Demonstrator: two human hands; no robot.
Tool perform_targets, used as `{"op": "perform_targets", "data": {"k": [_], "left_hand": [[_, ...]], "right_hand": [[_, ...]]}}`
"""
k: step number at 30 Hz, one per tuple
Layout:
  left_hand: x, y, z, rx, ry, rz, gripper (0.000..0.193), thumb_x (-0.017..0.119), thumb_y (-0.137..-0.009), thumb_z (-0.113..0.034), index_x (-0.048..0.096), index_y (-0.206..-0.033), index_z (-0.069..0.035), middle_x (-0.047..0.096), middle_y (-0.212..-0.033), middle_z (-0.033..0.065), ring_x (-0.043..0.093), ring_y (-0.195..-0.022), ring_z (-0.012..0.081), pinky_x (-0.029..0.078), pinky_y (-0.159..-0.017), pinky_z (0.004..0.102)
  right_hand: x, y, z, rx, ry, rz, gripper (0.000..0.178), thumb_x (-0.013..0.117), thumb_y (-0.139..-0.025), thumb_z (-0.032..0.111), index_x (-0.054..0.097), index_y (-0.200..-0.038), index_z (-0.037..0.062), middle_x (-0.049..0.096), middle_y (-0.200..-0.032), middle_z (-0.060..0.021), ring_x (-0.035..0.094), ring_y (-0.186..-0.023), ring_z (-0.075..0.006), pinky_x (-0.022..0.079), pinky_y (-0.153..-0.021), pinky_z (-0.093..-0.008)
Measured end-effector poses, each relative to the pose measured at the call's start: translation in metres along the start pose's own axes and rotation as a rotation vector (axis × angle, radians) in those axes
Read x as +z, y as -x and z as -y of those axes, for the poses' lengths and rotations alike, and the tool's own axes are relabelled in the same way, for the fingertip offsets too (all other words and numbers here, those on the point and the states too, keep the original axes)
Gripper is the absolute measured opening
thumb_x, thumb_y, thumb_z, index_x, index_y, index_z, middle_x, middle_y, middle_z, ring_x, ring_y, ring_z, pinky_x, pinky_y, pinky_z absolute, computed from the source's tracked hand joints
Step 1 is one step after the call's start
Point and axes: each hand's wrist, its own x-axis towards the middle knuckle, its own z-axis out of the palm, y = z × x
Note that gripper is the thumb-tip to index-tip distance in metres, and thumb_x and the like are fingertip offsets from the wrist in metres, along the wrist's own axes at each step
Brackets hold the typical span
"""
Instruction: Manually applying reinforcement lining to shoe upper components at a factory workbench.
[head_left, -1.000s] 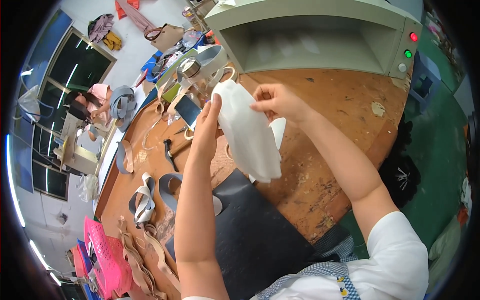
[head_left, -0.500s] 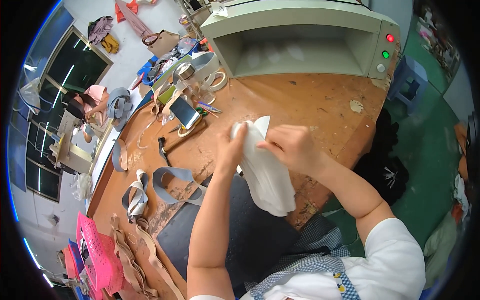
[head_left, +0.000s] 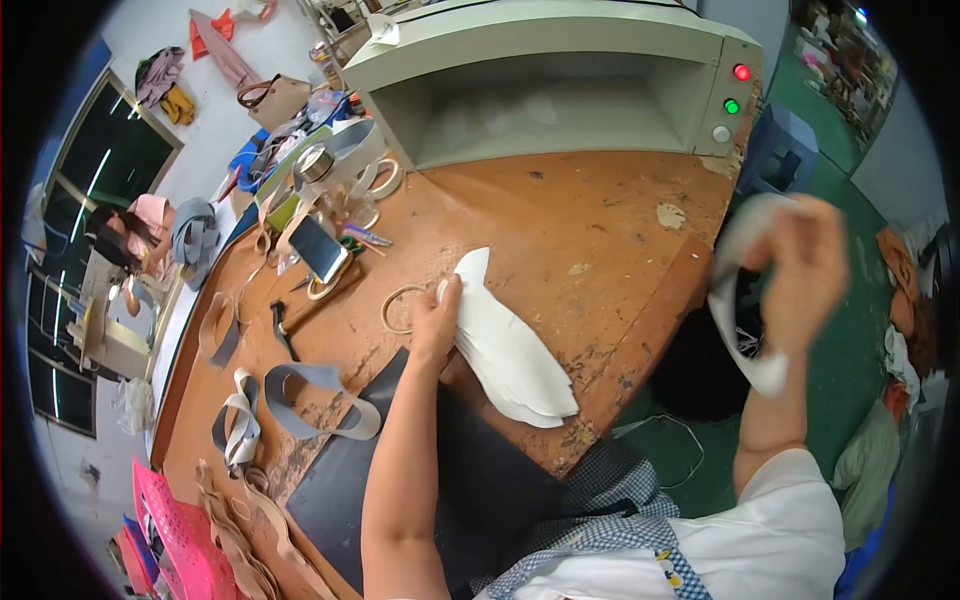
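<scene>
My left hand (head_left: 435, 318) is closed on the narrow end of a stack of thin white shaped pieces (head_left: 515, 362). The stack fans out over the brown table's right part, its layers slightly spread at the wide end. A thin tan ring (head_left: 400, 309) lies against the left side of that hand. Out past the table's right edge, my right hand (head_left: 808, 265) is raised and blurred by motion. Its fingers grip a single curved white piece (head_left: 728, 318), which hangs down beside the wrist. A black mat (head_left: 440, 465) lies at the table's near edge, under my left forearm.
A pale machine (head_left: 560, 100) with an open bay stands at the back. Left are a phone (head_left: 320, 248), a hammer (head_left: 283, 330), a glass jar (head_left: 345, 195), grey strips (head_left: 300, 385) and a pink basket (head_left: 170, 530). A blue stool (head_left: 780, 150) stands right; another person (head_left: 140, 240) sits far left.
My right hand has swung right, away from the stack, carrying one white piece. My left hand keeps the rest, lower and slightly left. The view has shifted to the right; the tan ring now shows.
</scene>
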Motion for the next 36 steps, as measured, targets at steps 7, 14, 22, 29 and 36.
{"op": "perform_targets", "data": {"k": [7, 14, 22, 29, 36], "left_hand": [[0.042, 0.017, -0.066, -0.160, 0.157, 0.388, 0.048, 0.061, -0.099, -0.032, 0.053, -0.131, 0.003, 0.064, -0.113, 0.0129, 0.064, -0.102, 0.0177, 0.052, -0.082, 0.0266], [0.049, 0.057, -0.044, -0.278, 0.521, 0.458, 0.064, 0.068, -0.093, -0.019, 0.037, -0.142, 0.009, 0.050, -0.142, 0.0198, 0.051, -0.129, 0.0246, 0.044, -0.104, 0.0338], [0.048, 0.066, -0.041, -0.365, 0.576, 0.326, 0.064, 0.064, -0.095, -0.015, 0.031, -0.146, 0.003, 0.045, -0.146, 0.0199, 0.048, -0.131, 0.0272, 0.047, -0.100, 0.0379], [0.032, 0.130, -0.053, -0.100, -0.114, 0.110, 0.054, 0.062, -0.096, -0.011, 0.037, -0.141, 0.005, 0.050, -0.136, 0.0189, 0.052, -0.127, 0.0264, 0.046, -0.102, 0.0359], [0.043, 0.153, -0.046, -0.387, 0.186, 0.296, 0.048, 0.071, -0.091, -0.011, 0.051, -0.129, 0.008, 0.063, -0.112, 0.0120, 0.064, -0.099, 0.0167, 0.055, -0.079, 0.0282]], "right_hand": [[0.107, -0.127, -0.185, 0.445, -0.183, 0.285, 0.014, 0.060, -0.095, 0.003, 0.057, -0.104, -0.0082, 0.067, -0.096, -0.0141, 0.073, -0.082, -0.0250, 0.061, -0.070, -0.0300], [0.159, -0.246, -0.331, 0.798, -0.593, -0.340, 0.025, 0.045, -0.094, -0.008, 0.048, -0.118, -0.0126, 0.060, -0.114, -0.0252, 0.069, -0.092, -0.0412, 0.065, -0.074, -0.0321], [0.149, -0.164, -0.321, 0.774, -0.158, 0.090, 0.044, 0.057, -0.095, 0.003, 0.043, -0.135, -0.0051, 0.047, -0.132, -0.0227, 0.059, -0.109, -0.0326, 0.061, -0.090, -0.0403], [0.043, 0.063, -0.102, 0.037, 0.187, 1.137, 0.040, 0.067, -0.084, 0.006, 0.061, -0.123, 0.0022, 0.065, -0.119, -0.0155, 0.064, -0.110, -0.0263, 0.050, -0.094, -0.0360], [0.016, 0.147, -0.046, -0.199, 0.398, 1.092, 0.074, 0.083, -0.074, 0.029, 0.054, -0.132, -0.0070, 0.051, -0.140, -0.0240, 0.047, -0.131, -0.0395, 0.042, -0.107, -0.0452]]}}
